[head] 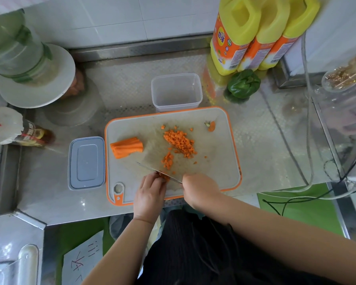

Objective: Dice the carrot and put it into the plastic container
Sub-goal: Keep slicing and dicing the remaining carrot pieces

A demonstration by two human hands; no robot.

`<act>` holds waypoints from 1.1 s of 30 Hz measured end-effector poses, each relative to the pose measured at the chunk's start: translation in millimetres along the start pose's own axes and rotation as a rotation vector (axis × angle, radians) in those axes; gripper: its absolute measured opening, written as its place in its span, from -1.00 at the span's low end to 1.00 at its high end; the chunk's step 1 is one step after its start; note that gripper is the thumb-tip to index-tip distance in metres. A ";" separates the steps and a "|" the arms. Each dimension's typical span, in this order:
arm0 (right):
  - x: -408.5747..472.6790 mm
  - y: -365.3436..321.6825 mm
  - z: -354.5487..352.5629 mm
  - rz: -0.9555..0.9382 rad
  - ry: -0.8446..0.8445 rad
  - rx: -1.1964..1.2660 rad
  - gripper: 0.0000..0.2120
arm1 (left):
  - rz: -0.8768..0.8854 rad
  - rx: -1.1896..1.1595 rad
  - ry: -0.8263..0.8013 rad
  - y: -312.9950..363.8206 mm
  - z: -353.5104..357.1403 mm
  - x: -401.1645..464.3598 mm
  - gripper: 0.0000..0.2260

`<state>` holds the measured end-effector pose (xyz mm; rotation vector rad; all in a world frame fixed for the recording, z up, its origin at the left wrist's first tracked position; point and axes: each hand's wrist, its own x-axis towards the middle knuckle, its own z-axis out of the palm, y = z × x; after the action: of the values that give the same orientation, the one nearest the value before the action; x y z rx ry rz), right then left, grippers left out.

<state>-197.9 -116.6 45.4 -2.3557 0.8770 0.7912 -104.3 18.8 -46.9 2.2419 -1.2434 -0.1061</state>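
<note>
cutting board [220, 161] holds all the carrot | plastic container [176, 92] just behind it, no dice in it yet | uncut carrot sticks [126, 147] at left, diced pile [180, 143] mid-board | right hand [199, 189] grips knife [159, 172], left hand [150, 192] pinches pieces at blade | step: dicing; next likely finish sticks, then transfer

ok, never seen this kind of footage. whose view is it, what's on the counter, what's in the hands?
No robot here: one wide-angle camera on a person's head looks down at their hands. On the orange-rimmed cutting board lie a pile of diced carrot and a bundle of uncut carrot strips. The right hand grips a knife; the left hand holds more carrot under the blade. Behind the board stands the empty plastic container; its lid lies left of the board.
</note>
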 end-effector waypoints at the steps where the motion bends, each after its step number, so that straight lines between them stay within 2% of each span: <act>1: -0.1 -0.9 -0.4 0.010 -0.018 -0.013 -0.86 | -0.002 -0.005 0.005 -0.2 0.9 -0.2 -0.76; 7: 8.7 -7.7 1.5 0.045 -0.061 -0.006 -0.80 | -0.013 -0.038 0.030 -1.6 3.4 -0.4 -0.78; 12: 14.8 -8.5 -0.9 0.036 -0.054 0.095 -0.91 | -0.034 -0.040 0.016 -3.7 4.3 -2.7 -0.81; 15: 21.0 0.5 -6.1 0.045 -0.080 0.221 -0.72 | -0.035 -0.076 0.017 -5.4 3.5 -0.7 -0.87; 17: 21.0 6.9 -6.7 0.057 -0.074 0.257 -0.66 | -0.036 -0.099 0.022 -5.7 2.2 0.6 -0.86; 28: 0.1 -3.3 -2.9 -0.007 0.022 0.110 -0.73 | -0.020 -0.100 -0.008 -4.6 -5.0 -4.5 -0.82; 33: -1.2 -5.1 1.3 -0.010 0.028 0.047 -0.83 | -0.005 -0.076 -0.033 -6.4 -1.2 -0.9 -0.78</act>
<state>-195.5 -111.9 46.6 -2.3333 0.8854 0.7275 -99.5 22.6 -49.4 2.1864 -1.2301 -0.1903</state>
